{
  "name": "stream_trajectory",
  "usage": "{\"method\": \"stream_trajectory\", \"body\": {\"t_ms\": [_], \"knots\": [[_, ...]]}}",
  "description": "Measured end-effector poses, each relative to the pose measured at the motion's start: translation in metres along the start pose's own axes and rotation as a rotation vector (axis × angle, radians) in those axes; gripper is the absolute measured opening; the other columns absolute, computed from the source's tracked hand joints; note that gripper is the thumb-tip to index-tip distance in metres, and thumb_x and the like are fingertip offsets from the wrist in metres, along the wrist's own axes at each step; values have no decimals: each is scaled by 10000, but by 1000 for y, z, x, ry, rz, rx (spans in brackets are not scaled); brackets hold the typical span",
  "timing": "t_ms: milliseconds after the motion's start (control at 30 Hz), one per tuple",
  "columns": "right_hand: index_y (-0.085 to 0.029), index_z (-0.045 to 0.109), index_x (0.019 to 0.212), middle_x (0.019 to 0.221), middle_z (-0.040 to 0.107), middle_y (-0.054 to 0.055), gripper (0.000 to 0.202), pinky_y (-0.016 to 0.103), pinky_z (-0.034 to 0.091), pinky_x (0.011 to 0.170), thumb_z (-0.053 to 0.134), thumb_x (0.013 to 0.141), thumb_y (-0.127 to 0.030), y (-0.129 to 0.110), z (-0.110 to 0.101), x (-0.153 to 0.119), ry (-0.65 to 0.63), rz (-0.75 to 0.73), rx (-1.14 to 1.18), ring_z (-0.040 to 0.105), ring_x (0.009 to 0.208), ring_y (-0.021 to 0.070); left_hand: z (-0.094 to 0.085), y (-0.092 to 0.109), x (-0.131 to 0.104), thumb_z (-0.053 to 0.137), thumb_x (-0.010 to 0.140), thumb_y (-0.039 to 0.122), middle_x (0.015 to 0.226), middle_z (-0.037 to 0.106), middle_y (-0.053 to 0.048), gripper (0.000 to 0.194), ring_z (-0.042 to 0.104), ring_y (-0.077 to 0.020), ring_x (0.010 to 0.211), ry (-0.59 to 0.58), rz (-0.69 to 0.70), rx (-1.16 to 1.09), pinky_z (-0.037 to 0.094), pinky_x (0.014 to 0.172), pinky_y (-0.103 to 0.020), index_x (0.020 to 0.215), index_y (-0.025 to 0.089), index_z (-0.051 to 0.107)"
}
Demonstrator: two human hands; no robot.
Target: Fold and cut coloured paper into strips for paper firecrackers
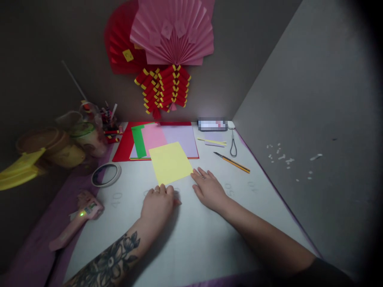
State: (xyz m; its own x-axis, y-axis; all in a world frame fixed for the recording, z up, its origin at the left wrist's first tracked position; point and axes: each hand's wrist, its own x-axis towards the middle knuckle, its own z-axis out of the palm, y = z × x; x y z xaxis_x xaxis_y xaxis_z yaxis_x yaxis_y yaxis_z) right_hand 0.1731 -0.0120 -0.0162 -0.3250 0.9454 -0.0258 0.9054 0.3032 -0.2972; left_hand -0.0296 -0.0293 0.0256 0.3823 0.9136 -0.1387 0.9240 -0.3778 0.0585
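Observation:
A square sheet of yellow paper (171, 162) lies askew on the white table mat, overlapping other coloured sheets. My left hand (158, 201) rests at its near corner, fingers curled down and thumb out to the right. A ring shows on one finger; the palm and fingertips are hidden, so I cannot make out what they hold, if anything. My right hand (209, 188) lies flat and open on the mat, its fingertips at the sheet's right corner. Beyond it is an orange and black craft knife (231, 162).
Pink, green, lilac and red sheets (182, 141) are stacked behind. Thin paper strips (212, 141), a phone-like object (212, 124) and a looped strap (233, 147) lie back right. To the left are a tape roll (106, 174), pink glue gun (79, 219) and yellowish tub (64, 147).

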Motion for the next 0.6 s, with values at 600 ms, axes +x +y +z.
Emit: {"method": "stream_trajectory", "body": {"t_ms": [600], "knots": [[-66, 196, 1476, 1481, 357, 147, 610, 440, 212, 1155, 352, 898, -182, -35, 12, 8, -157, -302, 146, 223, 1412, 207, 22, -3, 12, 520, 881, 215, 1342, 520, -181, 445, 452, -303, 1272, 25, 180, -66, 446, 978, -411, 1298, 67, 471]]}}
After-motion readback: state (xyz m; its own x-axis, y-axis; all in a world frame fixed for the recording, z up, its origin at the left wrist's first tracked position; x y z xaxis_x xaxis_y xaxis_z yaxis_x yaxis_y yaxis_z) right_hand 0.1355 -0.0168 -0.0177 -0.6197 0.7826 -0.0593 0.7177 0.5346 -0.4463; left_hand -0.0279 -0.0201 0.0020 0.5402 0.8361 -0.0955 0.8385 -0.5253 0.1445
